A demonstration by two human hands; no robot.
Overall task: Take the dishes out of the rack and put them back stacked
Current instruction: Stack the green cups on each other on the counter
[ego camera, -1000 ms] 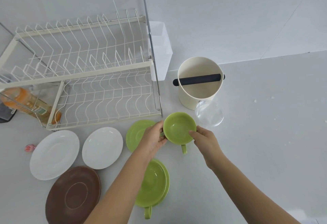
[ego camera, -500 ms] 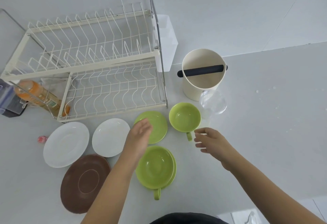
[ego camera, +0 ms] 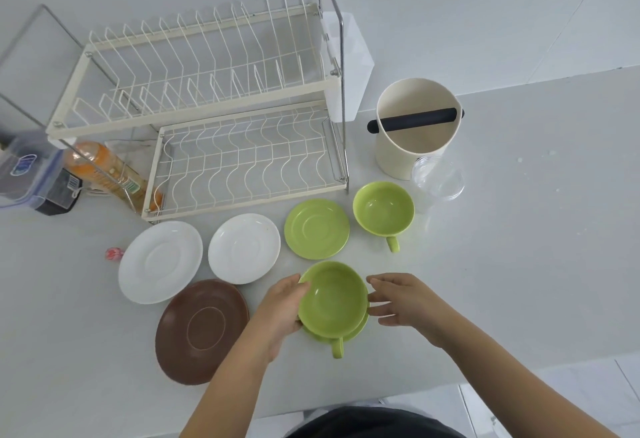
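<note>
The cream wire dish rack (ego camera: 242,91) stands empty at the back left. In front of it lie two white saucers (ego camera: 160,261) (ego camera: 244,247), a brown saucer (ego camera: 201,331), a green saucer (ego camera: 317,228) and a green cup (ego camera: 383,209). Nearer to me a second green cup (ego camera: 333,300) sits on another green saucer (ego camera: 360,328), its handle toward me. My left hand (ego camera: 282,311) grips this cup's left rim, thumb over the edge. My right hand (ego camera: 403,300) has its fingers spread, fingertips at the cup's right side.
A cream canister (ego camera: 415,129) with a black bar stands right of the rack, with a clear plastic lid (ego camera: 438,178) in front of it. An orange bottle (ego camera: 104,174) and a plastic box (ego camera: 26,174) lie left of the rack. The counter's front edge is close to me.
Both hands let go of the far green cup, now resting beside the green saucer, and drew back toward me. They have closed in on the near cup on its saucer.
</note>
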